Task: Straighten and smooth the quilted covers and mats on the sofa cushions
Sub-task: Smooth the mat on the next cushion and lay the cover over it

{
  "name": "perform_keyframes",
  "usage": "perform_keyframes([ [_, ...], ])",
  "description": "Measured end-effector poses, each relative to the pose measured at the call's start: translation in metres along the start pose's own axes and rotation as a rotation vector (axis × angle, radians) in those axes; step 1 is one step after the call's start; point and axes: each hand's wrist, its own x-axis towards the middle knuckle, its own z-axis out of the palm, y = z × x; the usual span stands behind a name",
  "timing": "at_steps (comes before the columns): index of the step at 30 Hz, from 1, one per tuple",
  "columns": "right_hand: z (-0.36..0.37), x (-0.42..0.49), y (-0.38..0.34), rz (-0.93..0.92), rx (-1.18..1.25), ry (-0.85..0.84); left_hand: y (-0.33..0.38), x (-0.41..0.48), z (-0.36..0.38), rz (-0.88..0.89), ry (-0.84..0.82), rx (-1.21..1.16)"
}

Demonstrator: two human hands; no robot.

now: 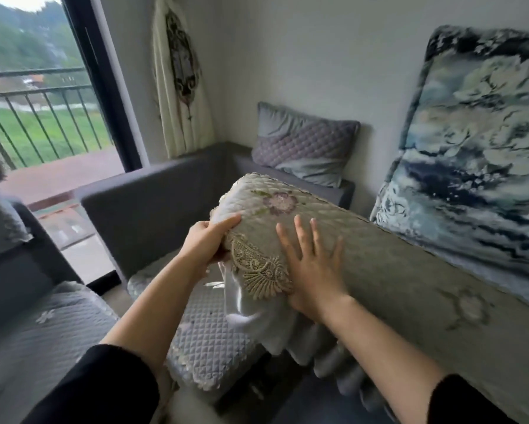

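A beige quilted cover (394, 270) with a purple flower and a gold lace trim (257, 267) lies draped over the top of the sofa back. My left hand (209, 240) grips the cover's left end, thumb on top. My right hand (312, 264) rests flat on the cover with fingers spread, just right of the lace. White lining (257, 313) hangs down under the lace. A grey quilted mat (208, 338) lies on the seat cushion below. Another grey quilted mat (43, 335) covers the seat at the left.
A blue floral cushion (477, 142) leans on the wall behind the sofa back. A lilac quilted pillow (306, 145) sits in the far corner. The grey sofa arm (153, 206) stands ahead. A glass balcony door (43, 111) and a tied curtain (180, 78) are at the left.
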Motion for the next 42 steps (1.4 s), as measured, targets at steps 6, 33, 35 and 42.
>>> perform_keyframes([
  [6,-0.014,0.085,0.062,0.084,-0.029,0.158,0.022,0.08,0.006,0.245,-0.082,0.212],
  [33,-0.027,0.125,0.181,0.126,-0.126,0.336,0.051,0.221,0.084,0.717,0.003,0.24],
  [35,-0.033,0.13,0.177,0.178,-0.088,0.289,0.051,0.225,0.087,0.711,0.005,0.21],
  [42,-0.069,0.155,0.144,0.357,0.039,0.259,0.059,0.253,0.073,0.678,-0.019,0.145],
])
